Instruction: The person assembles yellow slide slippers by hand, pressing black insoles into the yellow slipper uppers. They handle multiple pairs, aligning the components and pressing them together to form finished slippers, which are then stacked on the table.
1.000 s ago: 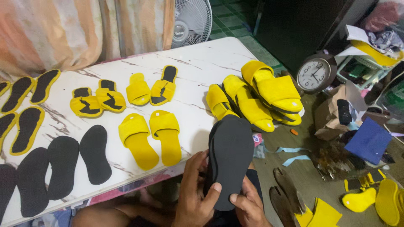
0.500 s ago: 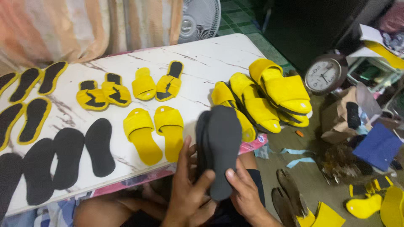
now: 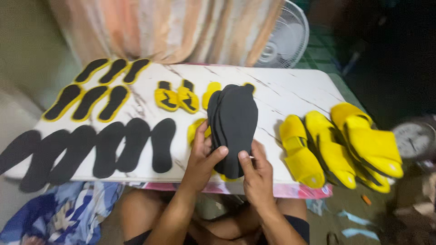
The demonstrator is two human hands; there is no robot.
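Observation:
I hold a stack of black foam soles [image 3: 232,124] upright over the white marble-patterned table [image 3: 290,93]. My left hand [image 3: 203,156] grips the stack's left edge, thumb on the front. My right hand [image 3: 255,174] pinches its lower end. Behind the stack lie yellow slippers, mostly hidden, with one yellow edge [image 3: 195,129] showing. Several black soles [image 3: 113,145] lie in a row to the left on the table.
Yellow-rimmed black insoles [image 3: 91,97] lie at the table's far left. Two yellow-and-black uppers [image 3: 176,97] lie mid-table. A pile of finished yellow slippers [image 3: 345,145] sits at the right end. A fan [image 3: 284,41] and curtain stand behind; a clock [image 3: 413,140] is at right.
The view has swung left and the frame is blurred. The stack of soles in both hands has moved up and over the table, now covering the yellow slippers.

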